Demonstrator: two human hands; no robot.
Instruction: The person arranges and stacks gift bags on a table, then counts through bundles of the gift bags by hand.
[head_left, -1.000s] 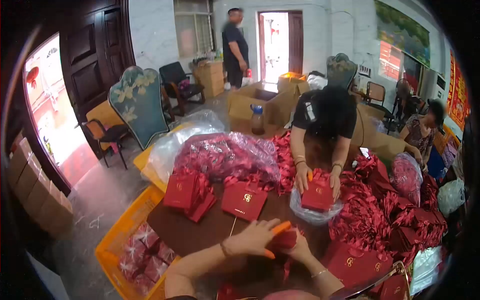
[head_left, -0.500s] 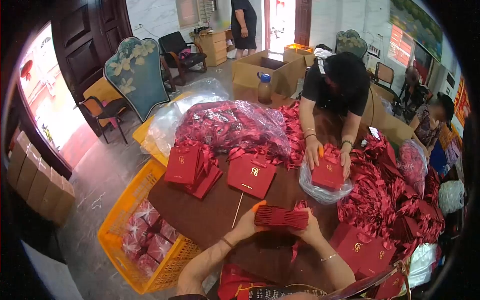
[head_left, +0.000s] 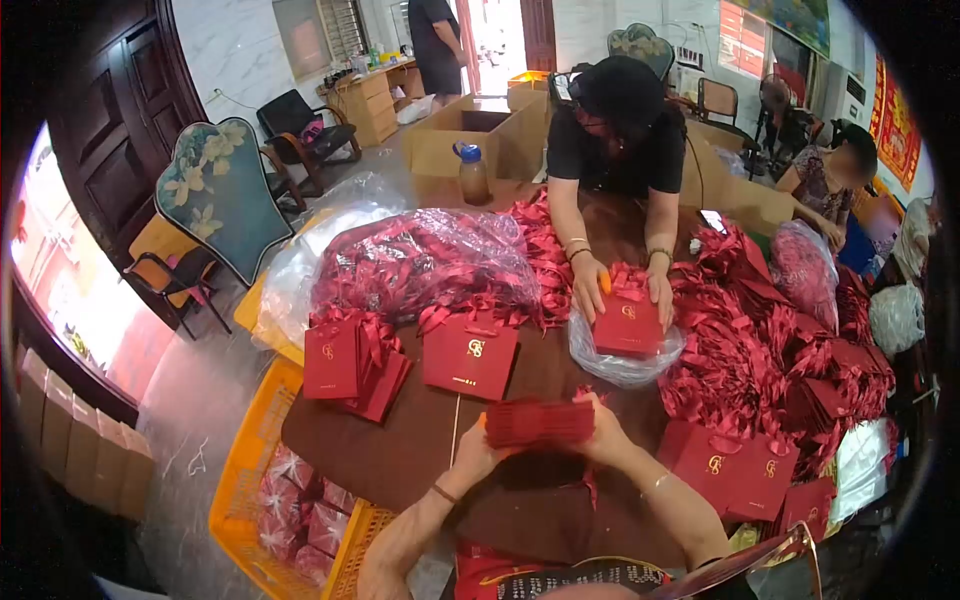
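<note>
Compared with a second ago, my stack of red bags (head_left: pixel 540 424) is level instead of tilted, and my left hand (head_left: pixel 474 444) isn't splayed anymore: it's clamped on the left end, right hand (head_left: pixel 607 436) gripping the other. The stack's at lower centre of the frame, over the brown surface (head_left: pixel 350 452). Reads to me as better two-handed control, though blur hides whether the edges line up.
</note>
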